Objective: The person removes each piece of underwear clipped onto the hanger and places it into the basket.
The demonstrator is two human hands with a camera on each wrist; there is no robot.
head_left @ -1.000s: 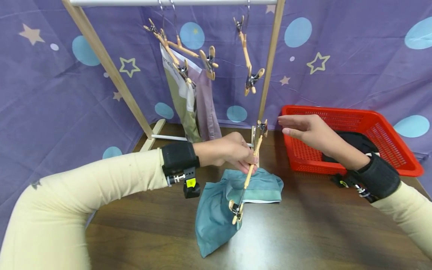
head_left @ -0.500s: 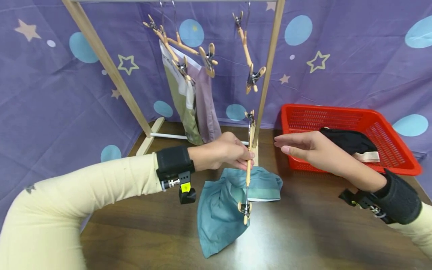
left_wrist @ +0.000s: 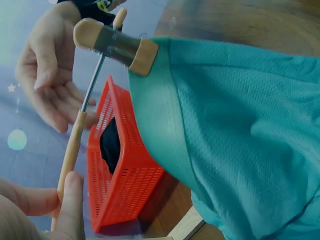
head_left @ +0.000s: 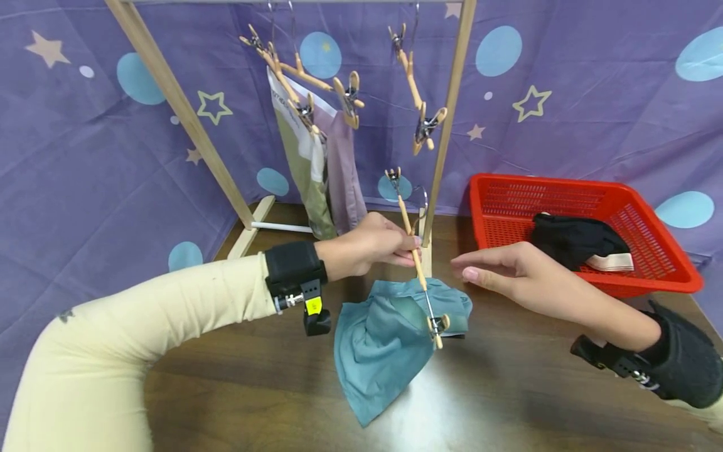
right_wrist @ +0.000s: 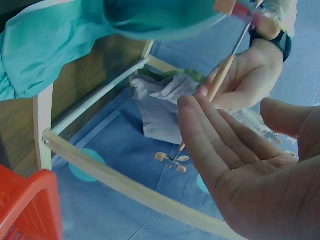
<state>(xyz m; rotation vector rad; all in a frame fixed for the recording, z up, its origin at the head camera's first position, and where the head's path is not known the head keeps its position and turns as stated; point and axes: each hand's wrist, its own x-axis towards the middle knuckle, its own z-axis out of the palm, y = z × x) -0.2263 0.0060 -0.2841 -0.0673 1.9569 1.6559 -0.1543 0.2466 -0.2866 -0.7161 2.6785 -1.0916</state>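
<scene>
My left hand [head_left: 378,242] pinches the wooden bar of a clip hanger [head_left: 404,213] near its middle, between thumb and fingers. The near clip [left_wrist: 117,44] bites the smooth waistband of a teal garment [left_wrist: 240,135], which hangs down from it over the table in the head view. At the hanger's far end, the other clip [head_left: 393,176] has no cloth in it. To the right, my right hand [head_left: 525,276] is held apart from the hanger, its fingers extended and palm turned toward it; nothing is in its grasp in the right wrist view.
A wooden rack [head_left: 459,94] stands behind, with a bare clip hanger [head_left: 411,81] on its right. Olive trousers [head_left: 302,169] and a mauve garment [head_left: 343,163] hang on its left. The red basket [head_left: 587,187] at right holds a black garment [head_left: 576,238].
The hanger has swung round, its near end going right and its far end left. The teal garment has shifted with it. My right hand has come lower and nearer me.
</scene>
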